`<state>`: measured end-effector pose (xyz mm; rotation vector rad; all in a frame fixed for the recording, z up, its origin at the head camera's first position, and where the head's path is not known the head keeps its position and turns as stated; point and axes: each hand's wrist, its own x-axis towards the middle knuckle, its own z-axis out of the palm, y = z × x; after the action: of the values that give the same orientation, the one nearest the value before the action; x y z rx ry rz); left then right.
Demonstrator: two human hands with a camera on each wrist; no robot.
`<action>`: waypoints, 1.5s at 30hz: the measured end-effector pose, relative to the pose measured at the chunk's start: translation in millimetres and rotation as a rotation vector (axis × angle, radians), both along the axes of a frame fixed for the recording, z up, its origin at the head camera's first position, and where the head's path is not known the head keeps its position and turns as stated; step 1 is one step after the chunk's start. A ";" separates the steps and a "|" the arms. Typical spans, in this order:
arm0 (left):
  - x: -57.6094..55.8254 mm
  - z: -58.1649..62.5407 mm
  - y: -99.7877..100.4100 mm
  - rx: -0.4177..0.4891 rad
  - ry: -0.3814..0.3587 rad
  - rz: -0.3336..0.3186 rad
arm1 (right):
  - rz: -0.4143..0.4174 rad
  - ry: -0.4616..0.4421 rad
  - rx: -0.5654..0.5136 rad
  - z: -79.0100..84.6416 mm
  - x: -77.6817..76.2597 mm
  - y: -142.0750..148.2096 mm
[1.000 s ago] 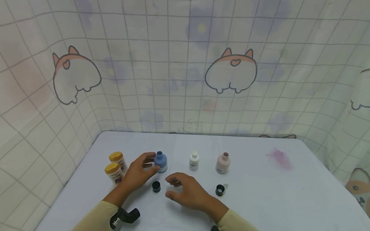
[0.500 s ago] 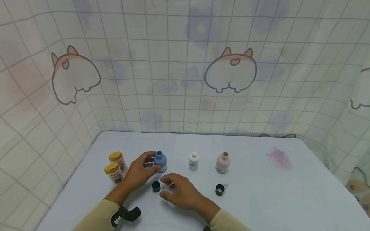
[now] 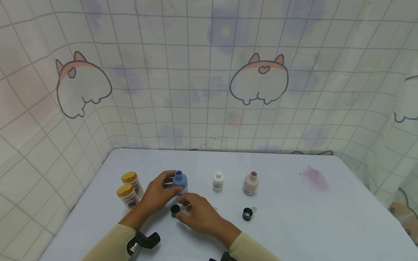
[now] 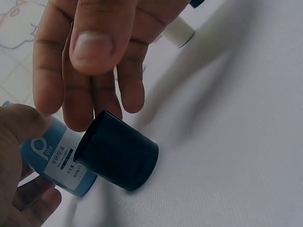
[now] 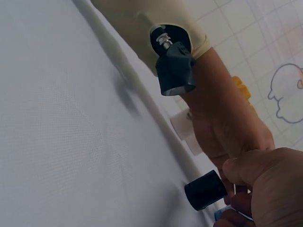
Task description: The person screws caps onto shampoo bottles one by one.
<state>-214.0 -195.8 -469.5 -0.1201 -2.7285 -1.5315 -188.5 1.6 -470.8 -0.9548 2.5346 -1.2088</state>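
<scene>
My left hand (image 3: 159, 194) holds a blue bottle (image 3: 180, 183) between thumb and fingers; the bottle stands upright and uncapped. In the left wrist view a printed label shows on the blue bottle (image 4: 66, 165). My right hand (image 3: 203, 214) is beside a black cap (image 3: 175, 209) lying on the table in front of the bottle. Its fingers are loosely bent, thumb apart from them, nothing gripped between. From the left wrist, the black cap (image 4: 118, 153) appears just under the fingertips of my right hand (image 4: 104, 52); whether they touch it cannot be made out.
A small white bottle (image 3: 218, 182) and a pale pink bottle (image 3: 250, 185) stand uncapped to the right. A second black cap (image 3: 247, 214) lies nearer me. Two white bottles with yellow lids (image 3: 128, 195) stand left, behind my left forearm. A pink stain (image 3: 315, 178) marks the white table (image 3: 310, 224).
My right hand has moved left, toward the black cap in front of the blue bottle. My left hand keeps its hold on the bottle, almost unmoved.
</scene>
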 end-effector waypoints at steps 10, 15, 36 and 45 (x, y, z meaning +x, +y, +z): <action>-3.1 -2.3 0.9 0.002 0.001 -0.002 | -0.013 -0.002 0.007 -4.6 -3.3 -6.8; -4.6 -3.1 0.7 -0.008 -0.003 0.008 | -0.002 0.048 0.020 -6.6 -3.3 -10.2; -11.4 -12.5 -0.6 -0.082 0.023 -0.014 | -0.043 0.142 0.068 -14.1 -3.9 -16.5; -10.7 -10.4 2.4 -0.107 0.013 0.007 | -0.051 0.117 0.061 -10.3 -1.1 -9.0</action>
<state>-224.7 -193.3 -479.9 -0.1207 -2.7979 -1.3775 -189.6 -7.3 -481.1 -0.9795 2.6851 -1.1125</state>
